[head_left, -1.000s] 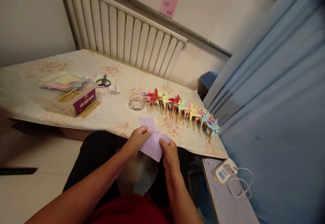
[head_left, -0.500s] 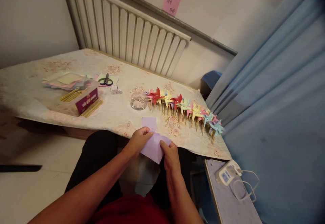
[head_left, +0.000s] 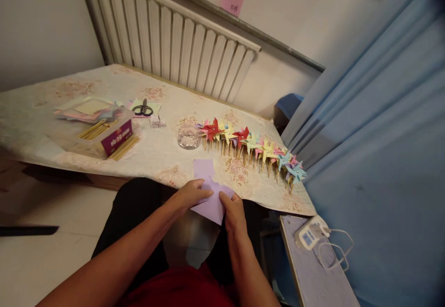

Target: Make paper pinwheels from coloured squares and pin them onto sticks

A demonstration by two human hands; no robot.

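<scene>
Between my hands, over my lap at the table's front edge, is a sheet of purple paper (head_left: 211, 208). My left hand (head_left: 192, 194) pinches its left side, thumb on top. The right side is gripped by my right hand (head_left: 233, 209), thumb also on top. Just beyond, a second purple paper square (head_left: 204, 168) lies on the table. A clear round dish (head_left: 188, 137) with small shiny pieces stands farther back. To its right runs a row of paper pinwheels (head_left: 251, 141) on sticks in several colours.
On the left of the flowered tablecloth (head_left: 167, 151) are a clear box with a purple label (head_left: 118, 138), wooden sticks (head_left: 125, 148), paper sheets (head_left: 91, 107), scissors (head_left: 143, 108) and a small white box (head_left: 157, 121). A white power adapter (head_left: 312, 233) with cable lies on a side stand.
My left thumb and fingers have shifted slightly right and down along the purple paper. My right hand keeps its hold. The view has tilted a little.
</scene>
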